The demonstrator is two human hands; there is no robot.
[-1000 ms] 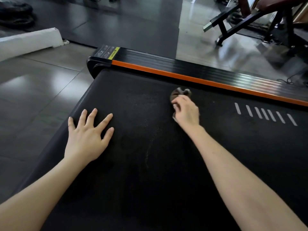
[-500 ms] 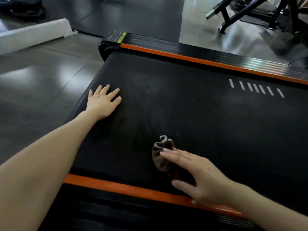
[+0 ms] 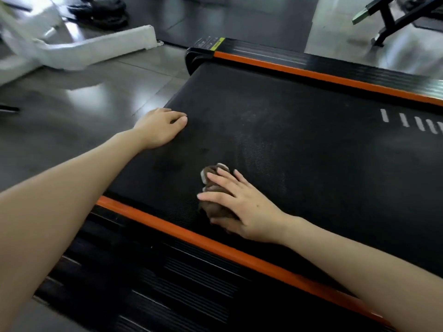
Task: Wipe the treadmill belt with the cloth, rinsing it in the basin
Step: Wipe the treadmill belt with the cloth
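The black treadmill belt (image 3: pixel 299 140) fills the middle of the view, with faint dusty streaks on it. A small brown cloth (image 3: pixel 213 207) with a pale edge lies bunched on the belt close to the near orange rail. My right hand (image 3: pixel 239 207) lies on top of it with its fingers stretched out, pressing it to the belt. My left hand (image 3: pixel 160 128) rests on the belt's left end, fingers bent loosely, holding nothing. No basin is in view.
Orange and black side rails run along the near side (image 3: pixel 215 248) and the far side (image 3: pixel 323 73) of the belt. A white machine base (image 3: pixel 96 46) lies on the grey tiled floor at the back left. A black bench frame (image 3: pixel 393 17) stands at the back right.
My right hand pulled the cloth from the far side of the belt toward the near rail and now lies flatter on it. My left hand's fingers have bent in at the belt's end.
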